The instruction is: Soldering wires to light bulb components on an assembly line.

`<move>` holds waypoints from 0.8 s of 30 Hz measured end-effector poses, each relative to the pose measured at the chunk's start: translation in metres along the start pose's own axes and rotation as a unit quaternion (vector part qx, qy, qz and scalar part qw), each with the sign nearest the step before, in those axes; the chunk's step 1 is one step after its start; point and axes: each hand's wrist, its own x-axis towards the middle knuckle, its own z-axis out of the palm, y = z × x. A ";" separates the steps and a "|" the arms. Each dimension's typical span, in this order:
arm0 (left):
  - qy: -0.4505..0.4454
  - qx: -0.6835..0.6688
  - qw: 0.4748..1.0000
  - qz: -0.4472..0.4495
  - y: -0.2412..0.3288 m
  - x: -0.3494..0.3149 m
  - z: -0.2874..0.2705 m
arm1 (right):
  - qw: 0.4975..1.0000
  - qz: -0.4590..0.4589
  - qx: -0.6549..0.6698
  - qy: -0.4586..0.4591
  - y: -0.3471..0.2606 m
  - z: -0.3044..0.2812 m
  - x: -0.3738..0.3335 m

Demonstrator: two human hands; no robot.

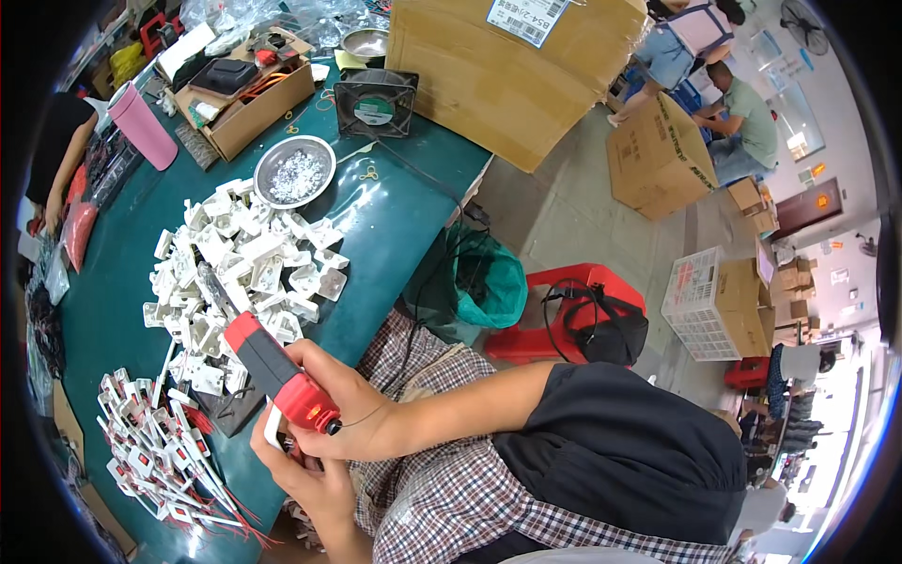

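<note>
My right hand (343,399) is wrapped round a red-and-black power screwdriver (272,367). Its long metal tip (216,289) points away from me, over a heap of white plastic housings (249,249). Just below, my left hand (305,475) has its fingers curled round a small white plastic part (273,428), partly hidden by the fingers and the tool. A dark block (230,409) lies on the table beyond my hands. Left of it is a pile of white parts with red wires (160,461).
A metal bowl of small shiny pieces (295,172) stands behind the heap. Around it are a black fan (376,103), a large carton (507,70), a pink tumbler (143,127) and a box of odds and ends (258,108). A green-lined bin (489,282) and red stool (573,315) stand right.
</note>
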 end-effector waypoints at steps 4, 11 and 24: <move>0.012 -0.087 0.996 -0.016 -0.005 -0.001 -0.007 | 0.998 0.047 0.038 0.028 -0.007 -0.001 -0.002; 0.060 -0.149 0.980 -0.115 -0.001 0.002 -0.027 | 0.995 -0.081 -0.054 -0.014 0.002 -0.008 0.000; 0.081 0.024 0.996 -0.043 0.005 -0.009 -0.031 | 0.992 0.008 -0.094 -0.088 0.016 -0.015 -0.013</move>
